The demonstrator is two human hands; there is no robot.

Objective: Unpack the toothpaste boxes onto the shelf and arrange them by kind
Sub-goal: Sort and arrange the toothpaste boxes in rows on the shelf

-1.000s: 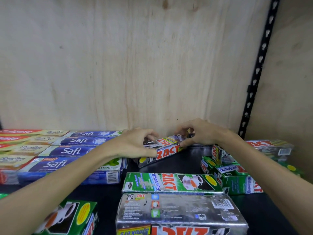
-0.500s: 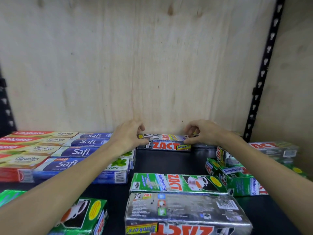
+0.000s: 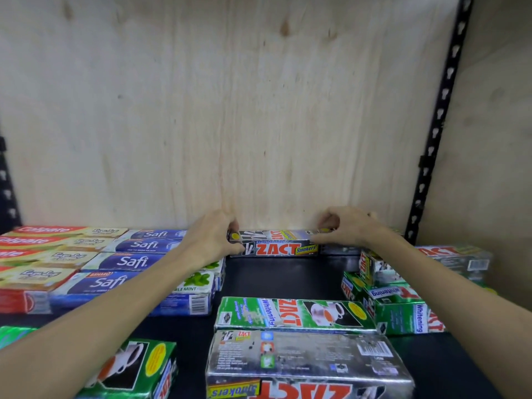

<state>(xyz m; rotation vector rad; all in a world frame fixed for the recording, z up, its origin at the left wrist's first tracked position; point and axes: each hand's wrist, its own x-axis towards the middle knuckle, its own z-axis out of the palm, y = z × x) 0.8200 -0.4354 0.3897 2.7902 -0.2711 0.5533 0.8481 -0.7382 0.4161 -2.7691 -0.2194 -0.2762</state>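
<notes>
A silver Zact Smokers box (image 3: 277, 245) lies lengthwise against the plywood back wall on the black shelf (image 3: 282, 277). My left hand (image 3: 211, 240) pinches its left end and my right hand (image 3: 347, 227) pinches its right end. Blue Safi boxes (image 3: 126, 262) and red Colgate boxes (image 3: 37, 254) lie in rows at the left. A green Zact Whitening box (image 3: 293, 313) and a silver Zact Smokers pack (image 3: 308, 364) lie in front.
More green and silver Zact boxes (image 3: 403, 300) are piled at the right, beside the black slotted upright (image 3: 434, 133). Another green Zact box (image 3: 129, 370) sits at the near left. A strip of bare black shelf runs between the held box and the front boxes.
The silver Smokers box has turned from a slant to lie straight and has moved back against the wall, with both hands still on its ends.
</notes>
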